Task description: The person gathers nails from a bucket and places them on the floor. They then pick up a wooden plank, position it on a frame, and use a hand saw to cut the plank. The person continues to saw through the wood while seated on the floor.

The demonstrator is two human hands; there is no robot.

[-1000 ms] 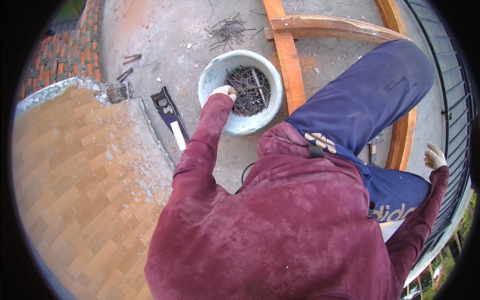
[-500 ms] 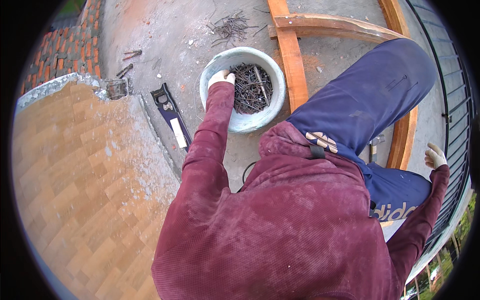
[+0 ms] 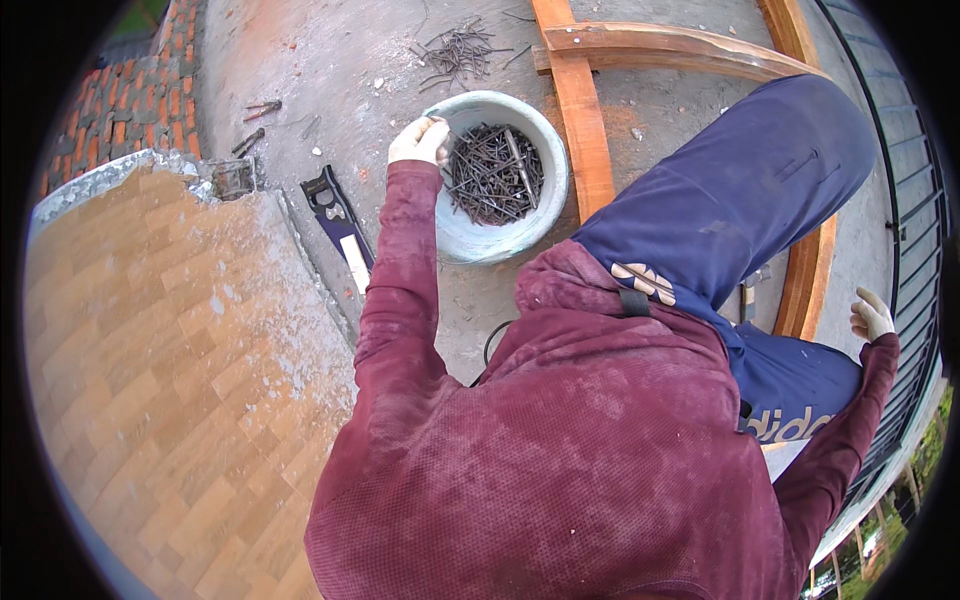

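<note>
My left hand (image 3: 420, 142), in a white glove, is at the upper left rim of a pale round tub (image 3: 556, 150). Its fingers are drawn together; whatever they hold is too small or hidden to make out. Inside the tub lies a heap of dark nails (image 3: 485, 180) with a longer metal rod (image 3: 521, 165) on top. Away to the right, my right hand (image 3: 872, 315), also gloved, hangs beside the black railing and past my bent knee. Its fingers are slightly bent and apart, with nothing in them.
A handsaw (image 3: 338, 222) lies left of the tub beside a broken-edged tiled slab (image 3: 190, 350). Pliers (image 3: 262, 110) and loose nails (image 3: 460, 52) are on the concrete. Timber beams (image 3: 585, 130) stand right of the tub, a hammer (image 3: 748, 295) lies by my leg, and a railing (image 3: 915, 190) runs along the right.
My left hand has risen from the nails inside the tub and moved up and left to its rim. My right hand has stayed almost still.
</note>
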